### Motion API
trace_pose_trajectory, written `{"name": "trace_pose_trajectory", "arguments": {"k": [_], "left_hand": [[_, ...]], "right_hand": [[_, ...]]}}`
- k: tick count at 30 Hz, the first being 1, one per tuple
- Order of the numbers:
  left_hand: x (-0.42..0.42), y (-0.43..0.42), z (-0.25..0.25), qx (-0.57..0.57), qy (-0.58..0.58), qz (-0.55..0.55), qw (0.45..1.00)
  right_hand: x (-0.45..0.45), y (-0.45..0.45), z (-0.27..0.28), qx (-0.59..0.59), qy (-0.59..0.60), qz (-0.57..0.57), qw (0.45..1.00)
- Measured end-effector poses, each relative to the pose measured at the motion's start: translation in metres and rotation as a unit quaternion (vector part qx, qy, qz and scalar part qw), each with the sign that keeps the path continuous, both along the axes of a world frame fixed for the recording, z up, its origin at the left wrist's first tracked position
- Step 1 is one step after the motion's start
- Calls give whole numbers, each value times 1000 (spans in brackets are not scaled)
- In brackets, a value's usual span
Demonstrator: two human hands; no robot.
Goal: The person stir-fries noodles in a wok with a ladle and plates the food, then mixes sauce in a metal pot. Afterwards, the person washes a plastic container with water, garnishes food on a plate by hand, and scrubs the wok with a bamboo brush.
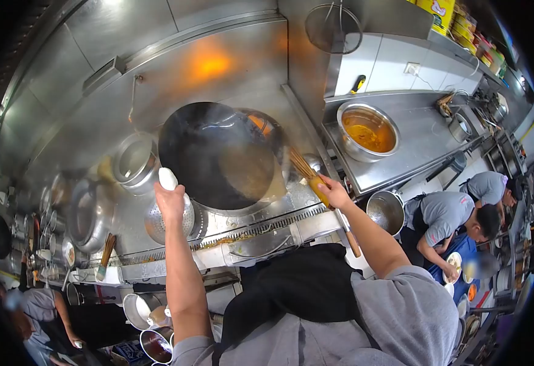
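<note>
A large dark wok (200,146) is tilted over the stove, with a little cloudy liquid in its lower right part. At its left rim my left hand (170,202) is closed round a folded white cloth (168,178); the wok's handle, if it is under the cloth, is hidden. To the right of the wok, my right hand (335,194) grips a bamboo wok brush (306,169) by its yellowish handle. The bristles point up and left, close to the wok's right edge. Orange flame (261,124) shows behind the wok.
A perforated strainer (157,224) lies below my left hand. A steel pot of orange-brown liquid (370,135) stands on the right counter. Another brush (106,256) rests at the stove's front left. Co-workers (440,216) work at right, and another person (38,311) at lower left.
</note>
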State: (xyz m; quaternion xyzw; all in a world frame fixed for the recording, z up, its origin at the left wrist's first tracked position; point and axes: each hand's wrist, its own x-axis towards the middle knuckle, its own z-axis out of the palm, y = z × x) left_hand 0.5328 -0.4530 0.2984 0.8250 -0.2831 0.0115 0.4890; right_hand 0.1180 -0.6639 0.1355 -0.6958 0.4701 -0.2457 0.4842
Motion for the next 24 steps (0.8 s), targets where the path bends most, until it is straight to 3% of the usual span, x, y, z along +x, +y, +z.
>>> {"name": "trace_pose_trajectory", "arguments": {"k": [6, 10, 15, 19, 21, 24], "left_hand": [[-17, -21, 31, 16, -69, -9, 997], [-21, -38, 47, 48, -95, -21, 994], [-42, -60, 78, 88, -87, -34, 992], [-69, -50, 83, 117, -163, -90, 976], [-76, -23, 59, 62, -233, -146, 959], [-71, 17, 25, 132, -194, -113, 965]], "right_hand": [[14, -3, 34, -50, 58, -10, 997], [35, -24, 16, -43, 74, -21, 996], [77, -21, 35, 212, -35, -88, 973], [104, -20, -2, 244, -130, -77, 958], [112, -11, -20, 255, -177, -86, 947], [108, 11, -7, 258, -233, -125, 929]]}}
